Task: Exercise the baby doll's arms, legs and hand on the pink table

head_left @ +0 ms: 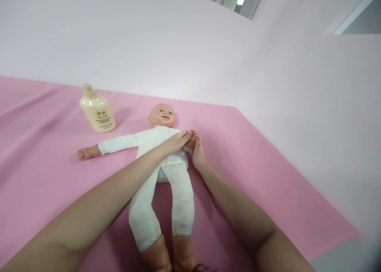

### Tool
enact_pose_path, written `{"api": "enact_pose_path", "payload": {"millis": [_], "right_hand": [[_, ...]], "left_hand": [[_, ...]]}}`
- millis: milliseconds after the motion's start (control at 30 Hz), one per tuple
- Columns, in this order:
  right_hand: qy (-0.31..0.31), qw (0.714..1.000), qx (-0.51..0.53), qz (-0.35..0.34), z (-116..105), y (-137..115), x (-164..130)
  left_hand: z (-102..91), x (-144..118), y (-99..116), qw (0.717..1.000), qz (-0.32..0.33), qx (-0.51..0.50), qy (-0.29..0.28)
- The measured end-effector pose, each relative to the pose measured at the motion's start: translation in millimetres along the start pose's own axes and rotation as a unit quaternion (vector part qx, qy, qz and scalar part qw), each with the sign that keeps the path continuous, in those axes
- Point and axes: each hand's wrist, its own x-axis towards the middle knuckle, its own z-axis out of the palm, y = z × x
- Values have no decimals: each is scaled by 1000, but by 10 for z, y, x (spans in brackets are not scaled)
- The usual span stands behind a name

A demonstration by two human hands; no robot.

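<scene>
A baby doll [149, 145] with a white cloth body lies on its back, its plastic head toward the wall and its feet toward me. My left hand [180, 140] reaches across the doll's chest, its fingers closed on the doll's small hand [193, 139] at the right. From the other side my right hand [198, 153] holds the same doll hand, most of its fingers hidden behind it. The doll's other arm [119, 143] stretches out to the left on the sheet, touched by neither hand.
A pale yellow lotion bottle [99, 113] with a pump top stands left of the doll's head. Pink sheet [244, 153] covers the table, with folds at the left. A white wall [149, 45] rises behind it. Dark strands [204, 268] lie by the doll's feet.
</scene>
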Motion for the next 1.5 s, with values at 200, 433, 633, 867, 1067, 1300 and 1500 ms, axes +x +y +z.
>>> {"api": "enact_pose_path", "payload": {"millis": [200, 433, 633, 867, 1067, 1300, 1500], "right_hand": [[5, 1000, 9, -2, 9, -9, -7], [3, 1000, 7, -4, 9, -4, -3], [5, 1000, 14, -3, 3, 17, 6], [8, 1000, 21, 3, -11, 36, 5], [2, 1000, 21, 7, -10, 19, -10], [19, 1000, 18, 11, 8, 8, -5], [26, 999, 12, 22, 12, -22, -10]], "left_hand": [[-3, -1, -4, 1000, 3, -1, -1], [4, -4, 1, 1000, 6, -5, -3], [3, -1, -6, 1000, 9, 0, -3], [-8, 17, -41, 1000, 6, 1, -2], [-2, 2, -11, 1000, 10, -8, -12], [1, -21, 26, 1000, 8, -1, -24], [5, -30, 24, 1000, -4, 16, -19]]}}
